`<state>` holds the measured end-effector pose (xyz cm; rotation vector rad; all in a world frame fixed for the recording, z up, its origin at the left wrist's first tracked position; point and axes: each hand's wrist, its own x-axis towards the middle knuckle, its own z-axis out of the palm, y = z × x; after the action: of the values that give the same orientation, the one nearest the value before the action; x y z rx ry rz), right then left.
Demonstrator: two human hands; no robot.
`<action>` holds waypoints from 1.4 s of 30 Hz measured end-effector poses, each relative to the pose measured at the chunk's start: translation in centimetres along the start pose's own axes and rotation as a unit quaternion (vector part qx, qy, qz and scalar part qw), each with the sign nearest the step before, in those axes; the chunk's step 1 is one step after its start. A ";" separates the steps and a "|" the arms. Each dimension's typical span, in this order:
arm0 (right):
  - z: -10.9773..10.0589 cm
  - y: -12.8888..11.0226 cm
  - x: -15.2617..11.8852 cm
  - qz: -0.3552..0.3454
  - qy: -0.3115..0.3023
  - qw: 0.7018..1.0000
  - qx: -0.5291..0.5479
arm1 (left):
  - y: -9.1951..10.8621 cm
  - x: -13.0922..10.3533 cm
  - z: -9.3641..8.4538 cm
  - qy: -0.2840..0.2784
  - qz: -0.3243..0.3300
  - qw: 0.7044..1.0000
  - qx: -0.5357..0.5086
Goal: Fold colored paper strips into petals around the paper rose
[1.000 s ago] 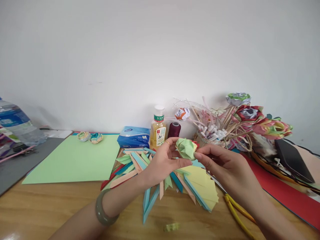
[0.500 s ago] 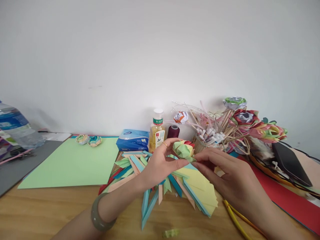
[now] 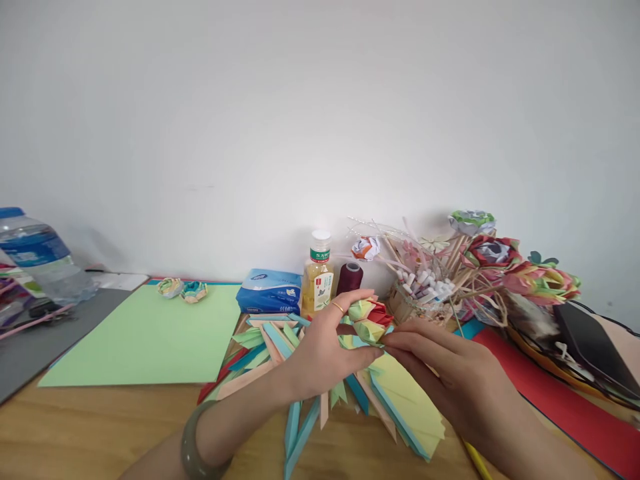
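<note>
Nearest, at the lower left of the frame, a green bangle (image 3: 200, 440) circles the left wrist, and the left hand (image 3: 325, 353) reaches to just right of centre, thumb below and fingers behind, closed lightly around a paper flower (image 3: 371, 327) of green, yellow and red petals. The right hand (image 3: 450, 363), coming from the lower right, has its fingertips together on the flower's lower right edge, pinching there, though its thumb tip is hidden. The flower, held above the folded strips (image 3: 299, 433) in the lower middle, should weigh next to nothing; the creased folds look springy and fairly stiff, the petal tips soft enough to bend or crush, and dry paper is unlikely to slip. The safest hold is likely low, around the base where layers overlap, with light pressure and the open red centre left alone. Beyond, mid-frame, stand a bottle (image 3: 319, 277) and a dark thread spool (image 3: 349, 279), with flowers in a basket (image 3: 413, 310) to their right
</note>
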<state>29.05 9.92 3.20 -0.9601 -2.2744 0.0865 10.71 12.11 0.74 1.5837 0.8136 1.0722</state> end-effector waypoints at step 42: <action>-0.9 -0.7 0.7 0.126 -0.043 0.986 0.097 | -0.7 0.9 -1.1 -0.024 -0.015 0.999 0.014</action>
<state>28.81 9.70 4.51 -1.1513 -2.1626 0.4592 10.06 13.48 0.40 1.6095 0.8205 1.0008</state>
